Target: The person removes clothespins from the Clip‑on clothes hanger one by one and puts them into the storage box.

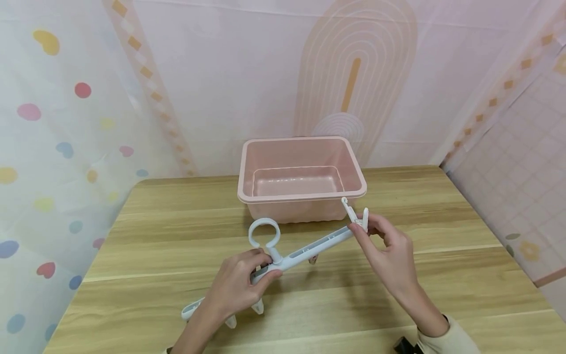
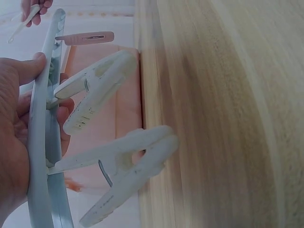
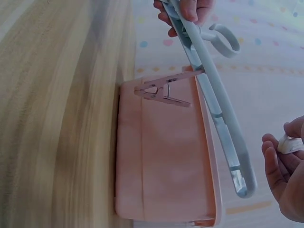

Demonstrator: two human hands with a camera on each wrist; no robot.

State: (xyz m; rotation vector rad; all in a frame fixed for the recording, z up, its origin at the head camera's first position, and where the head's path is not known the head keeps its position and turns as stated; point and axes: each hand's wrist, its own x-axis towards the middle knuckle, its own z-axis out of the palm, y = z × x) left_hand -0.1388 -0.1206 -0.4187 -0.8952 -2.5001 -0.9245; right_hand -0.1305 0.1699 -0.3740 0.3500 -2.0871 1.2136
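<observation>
Worktop (image 1: pixel 442 221), wood-grained, is the largest thing on my feed. Pink bin (image 1: pixel 300 211) stands upright toward its back, probably parked there to give both hands room in front. Pale blue hanger (image 1: pixel 318 247) is held raised over the worktop, in front of the bin, bar slanting up toward the right; I judge the lift lets its clips dangle. Left hand (image 1: pixel 240 280) is curled round the bar beside the base of the hook (image 1: pixel 264 221), near mid-length, likely for balance. Right hand (image 1: pixel 393 246) has thumb and fingers closed on a loose white clip (image 1: pixel 365 220); my right wrist view shows it apart from the bar's end, so I read the left hand as bearing the hanger's weight. Smallest: two white clips (image 2: pixel 102 85) and a pink clip (image 2: pixel 90 38), hanging from the bar's underside.
</observation>
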